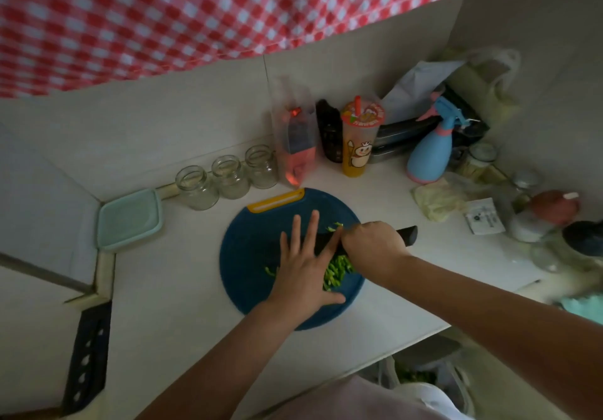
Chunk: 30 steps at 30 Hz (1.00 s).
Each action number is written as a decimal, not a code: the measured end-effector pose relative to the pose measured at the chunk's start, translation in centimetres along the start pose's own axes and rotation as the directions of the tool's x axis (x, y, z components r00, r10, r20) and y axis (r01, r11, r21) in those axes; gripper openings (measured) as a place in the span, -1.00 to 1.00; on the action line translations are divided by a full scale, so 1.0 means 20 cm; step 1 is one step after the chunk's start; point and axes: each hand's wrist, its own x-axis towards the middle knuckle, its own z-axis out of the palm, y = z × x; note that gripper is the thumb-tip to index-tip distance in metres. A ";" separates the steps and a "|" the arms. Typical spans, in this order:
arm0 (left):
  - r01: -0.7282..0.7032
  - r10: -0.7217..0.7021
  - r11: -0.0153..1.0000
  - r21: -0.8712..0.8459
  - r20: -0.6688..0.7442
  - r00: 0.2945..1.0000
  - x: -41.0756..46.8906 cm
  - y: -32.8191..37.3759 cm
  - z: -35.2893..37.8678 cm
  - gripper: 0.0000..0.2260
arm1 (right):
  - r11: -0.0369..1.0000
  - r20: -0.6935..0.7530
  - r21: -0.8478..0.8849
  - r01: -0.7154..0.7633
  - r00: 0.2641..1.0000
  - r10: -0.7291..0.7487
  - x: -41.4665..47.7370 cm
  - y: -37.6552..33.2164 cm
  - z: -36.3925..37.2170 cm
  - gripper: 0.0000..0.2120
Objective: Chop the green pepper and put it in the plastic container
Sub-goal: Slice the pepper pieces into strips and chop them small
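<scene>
My left grip (303, 266) lay wide and flat, fingers straight, pressing down on the back of the one black knife (323, 240), while my right grip (375, 243) was curled tight round its handle, whose end stuck out toward the right edge of the desk (182, 289). The chopped green pepper (336, 271) sat in a small heap on the round blue cutting board (248, 256), mostly under and just beside the blade, with a few bits scattered to either side. The board's near rim came close to the front edge of the desk. A strip of bare desk lay between the board and the one plastic container (130, 219), which stood lidded at the left edge, well apart from the pepper. Three glass jars (230, 176) stood in a row along the back edge, touching or nearly so. Further right along that edge were one orange cup (359, 139) and one blue spray bottle (430, 152), and the back right corner was crowded with things too blurred to count.
</scene>
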 end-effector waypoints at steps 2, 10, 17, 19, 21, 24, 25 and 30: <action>-0.006 0.006 1.000 0.012 -0.009 1.000 0.00 0.01 0.02 -0.05 | 1.000 0.007 -0.010 -0.003 1.000 0.003 -0.01 0.01 0.02 -0.85; 0.113 -0.110 0.993 0.037 -0.079 0.991 0.03 -0.12 0.14 -0.14 | 0.997 -0.096 0.079 -0.015 0.995 0.023 -0.05 0.11 0.07 -0.88; 0.199 -0.197 0.980 0.025 -0.058 0.979 0.05 -0.22 0.20 -0.22 | 0.994 -0.175 0.090 -0.057 0.982 0.072 -0.12 0.28 0.12 -0.84; 0.225 -0.225 0.974 -0.002 -0.026 0.974 0.05 -0.25 0.21 -0.13 | 0.987 -0.186 0.117 -0.107 0.974 0.127 -0.15 0.33 0.14 -0.82; 0.277 -0.281 0.950 -0.142 -0.015 0.959 0.04 -0.29 0.21 -0.08 | 0.965 -0.171 0.184 -0.184 0.961 0.216 -0.16 0.39 0.16 -0.79; 0.353 -0.414 0.840 -0.412 -0.064 0.908 0.05 -0.35 0.17 -0.50 | 0.833 0.002 0.476 -0.283 0.947 0.321 -0.15 0.48 0.20 -0.70; 0.350 -0.435 0.816 -0.460 -0.092 0.896 0.06 -0.37 0.16 -0.60 | 0.707 0.105 0.633 -0.315 0.940 0.325 -0.14 0.51 0.21 -0.68; 0.371 -0.551 0.721 -0.585 -0.160 0.819 0.04 -0.38 0.14 -0.78 | -0.049 0.431 0.902 -0.430 0.880 0.200 -0.09 0.56 0.29 -0.65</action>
